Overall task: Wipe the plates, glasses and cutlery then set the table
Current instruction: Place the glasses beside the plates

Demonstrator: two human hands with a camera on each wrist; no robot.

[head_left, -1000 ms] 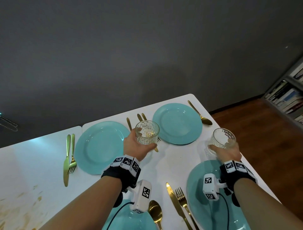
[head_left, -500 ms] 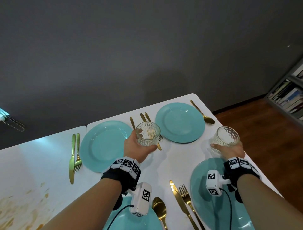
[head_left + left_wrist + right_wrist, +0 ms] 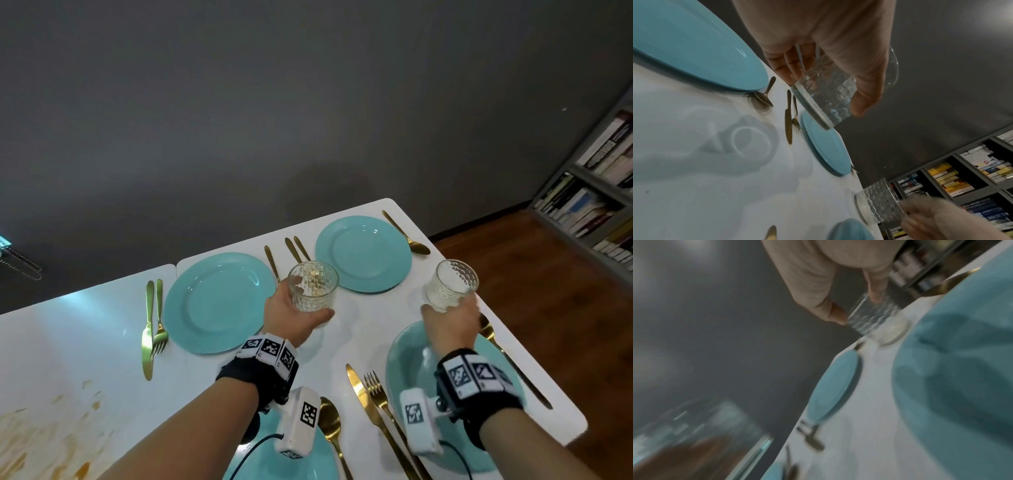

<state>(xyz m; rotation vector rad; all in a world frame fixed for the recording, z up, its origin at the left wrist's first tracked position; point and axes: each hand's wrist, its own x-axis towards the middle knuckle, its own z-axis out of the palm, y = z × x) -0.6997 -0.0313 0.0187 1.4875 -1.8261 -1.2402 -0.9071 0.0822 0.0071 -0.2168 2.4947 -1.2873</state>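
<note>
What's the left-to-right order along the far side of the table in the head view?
Knife and fork pair → left plate → glass in left hand → far plate → spoon → glass in right hand.

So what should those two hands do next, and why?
Probably lower both glasses onto the table beside the plates. The left hand holds the left glass in the air; the right hand grips the right glass, which is tilted near the table edge.

Table [image 3: 359, 329]: far plate [image 3: 363, 253] near the far right corner, spoon [image 3: 407, 234] to its right, second plate [image 3: 219, 301] to its left. Knife and fork pair [image 3: 152, 325] left of that plate. Near right edge, third plate [image 3: 411, 363], knife [image 3: 363, 394] and fork [image 3: 380, 397] to its left.
</note>
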